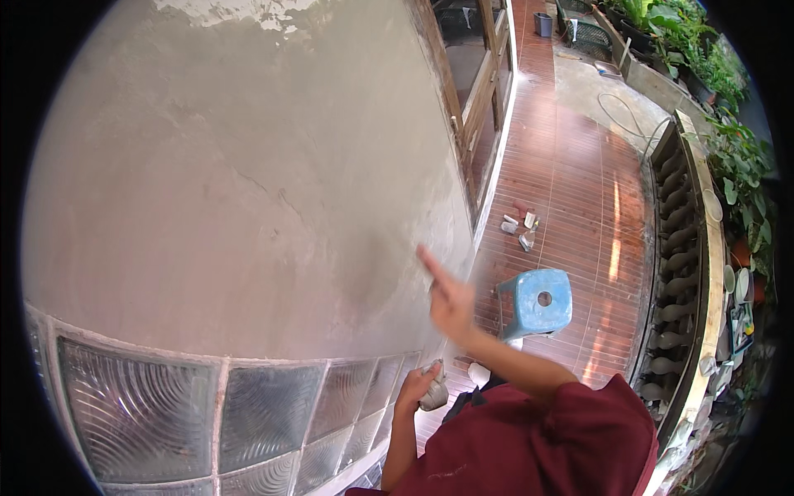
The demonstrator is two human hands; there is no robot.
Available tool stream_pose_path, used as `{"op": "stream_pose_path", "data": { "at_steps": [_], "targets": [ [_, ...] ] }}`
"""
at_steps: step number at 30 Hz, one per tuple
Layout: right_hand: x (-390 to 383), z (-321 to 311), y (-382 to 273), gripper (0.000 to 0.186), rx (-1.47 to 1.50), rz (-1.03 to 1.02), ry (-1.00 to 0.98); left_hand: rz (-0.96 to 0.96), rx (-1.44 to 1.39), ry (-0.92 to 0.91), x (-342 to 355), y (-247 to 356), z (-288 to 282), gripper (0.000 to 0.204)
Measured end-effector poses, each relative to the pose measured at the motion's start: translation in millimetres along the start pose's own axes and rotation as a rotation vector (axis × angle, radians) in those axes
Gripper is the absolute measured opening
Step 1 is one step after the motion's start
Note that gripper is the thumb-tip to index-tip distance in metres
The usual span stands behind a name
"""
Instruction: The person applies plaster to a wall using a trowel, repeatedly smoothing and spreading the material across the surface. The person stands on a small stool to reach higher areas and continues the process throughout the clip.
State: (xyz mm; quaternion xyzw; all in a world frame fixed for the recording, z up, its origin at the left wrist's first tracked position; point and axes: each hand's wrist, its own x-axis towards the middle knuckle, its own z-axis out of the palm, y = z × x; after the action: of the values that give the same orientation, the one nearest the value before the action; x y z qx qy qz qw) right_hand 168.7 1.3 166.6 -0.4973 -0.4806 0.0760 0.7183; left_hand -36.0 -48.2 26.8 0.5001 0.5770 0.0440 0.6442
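Observation:
My left hand [416,385] is closed around a small greyish, rounded bundle [434,392], held low beside the glass-block row; whether it is a cloth or a bag I cannot tell. Higher up, my right hand [451,304] is lifted close to the plastered wall [273,190], with at least one finger stretched toward it and nothing visible in it. Motion slightly blurs that hand, and I cannot tell whether its fingertip touches the surface. The wall has darker grey, damp-looking patches near the finger and paler, rough ones at the top.
Patterned glass blocks [273,401] run below the plaster. A wooden-framed window [475,103] stands to the wall's right. On the reddish tiled floor [579,207] are a blue plastic stool [538,302] and several small items [523,227]. A balustrade [682,273] and plants [662,33] line the right.

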Motion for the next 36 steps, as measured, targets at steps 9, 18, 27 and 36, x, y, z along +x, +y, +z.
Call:
{"op": "stream_pose_path", "data": {
  "at_steps": [9, 18, 27, 36],
  "targets": [
    [211, -4, 113, 0.065, -0.199, -0.129, 0.406, -0.100, -0.133, 0.017, -10, -10, 0, 0.044],
    [231, 41, 151, 0.073, -0.224, -0.149, 0.220, -0.180, -0.163, 0.030, -11, -17, -4, 0.043],
    [139, 62, 113, 0.074, -0.157, -0.054, 0.120, -0.192, -0.129, -0.035, 0, -23, -12, 0.040],
    [39, 84, 52, 0.068, -0.089, -0.055, 0.033, -0.167, -0.044, -0.050, 2, -7, -16, 0.042]
  ]
}}
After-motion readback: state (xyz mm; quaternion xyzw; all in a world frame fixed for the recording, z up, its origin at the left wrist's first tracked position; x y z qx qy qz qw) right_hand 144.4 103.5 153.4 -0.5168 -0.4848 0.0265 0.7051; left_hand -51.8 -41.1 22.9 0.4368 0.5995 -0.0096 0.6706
